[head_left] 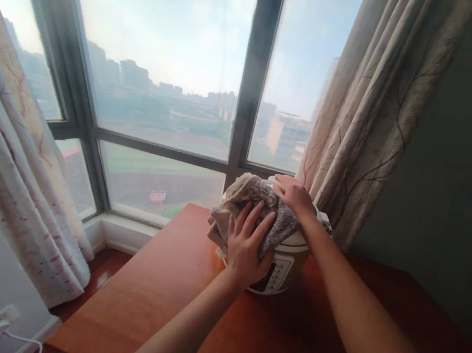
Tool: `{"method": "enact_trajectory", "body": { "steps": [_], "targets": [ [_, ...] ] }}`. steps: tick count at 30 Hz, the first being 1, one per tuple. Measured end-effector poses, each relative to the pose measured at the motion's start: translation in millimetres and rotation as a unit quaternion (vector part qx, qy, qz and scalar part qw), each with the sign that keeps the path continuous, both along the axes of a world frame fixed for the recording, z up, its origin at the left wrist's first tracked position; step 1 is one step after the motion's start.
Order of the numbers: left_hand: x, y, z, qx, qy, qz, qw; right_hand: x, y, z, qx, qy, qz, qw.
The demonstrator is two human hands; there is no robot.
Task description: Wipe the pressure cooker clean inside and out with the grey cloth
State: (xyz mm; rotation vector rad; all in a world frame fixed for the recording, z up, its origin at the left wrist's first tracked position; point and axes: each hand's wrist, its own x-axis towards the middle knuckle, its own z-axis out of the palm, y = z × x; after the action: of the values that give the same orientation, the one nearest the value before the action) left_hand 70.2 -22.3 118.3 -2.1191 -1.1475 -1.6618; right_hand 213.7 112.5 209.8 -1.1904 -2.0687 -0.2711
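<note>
A rice cooker (292, 274) with a white rim and a button panel on its front stands on the reddish-brown table. Draped and bunched over its top is a grey-brown fuzzy cloth (285, 222). My left hand (247, 245) presses on the cloth from the near side, fingers spread apart. At the far top of the cooker, my right hand (296, 196) curls its fingers round a pale handle (278, 183). The cloth and my hands hide most of the lid.
The wooden table (161, 291) extends to both sides of the cooker. Behind it is a window (168, 67) with a curtain (368, 102) on the right and another curtain (14, 162) on the left. A plug with a white cord (24, 339) sits in the lower-left wall.
</note>
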Motion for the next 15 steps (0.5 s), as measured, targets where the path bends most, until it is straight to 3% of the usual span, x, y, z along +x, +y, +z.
{"method": "enact_trajectory", "body": {
  "steps": [3, 7, 10, 15],
  "targets": [
    [-12, 17, 8.0, -0.007, -0.013, 0.007, 1.0, 0, 1, -0.1, -0.004, 0.0, -0.001, 1.0],
    [-30, 40, -6.1, -0.017, -0.143, -0.022, 0.989, -1, -1, -1.4, -0.001, 0.01, -0.009, 1.0],
    [-34, 43, -35.2, -0.097, -0.263, 0.002, 0.96, -3, -4, -1.4, -0.001, 0.017, -0.012, 1.0],
    [-20, 17, -105.4, -0.314, -0.421, 0.052, 0.85, -6, -8, -0.1, 0.006, 0.023, -0.011, 1.0]
  ]
}}
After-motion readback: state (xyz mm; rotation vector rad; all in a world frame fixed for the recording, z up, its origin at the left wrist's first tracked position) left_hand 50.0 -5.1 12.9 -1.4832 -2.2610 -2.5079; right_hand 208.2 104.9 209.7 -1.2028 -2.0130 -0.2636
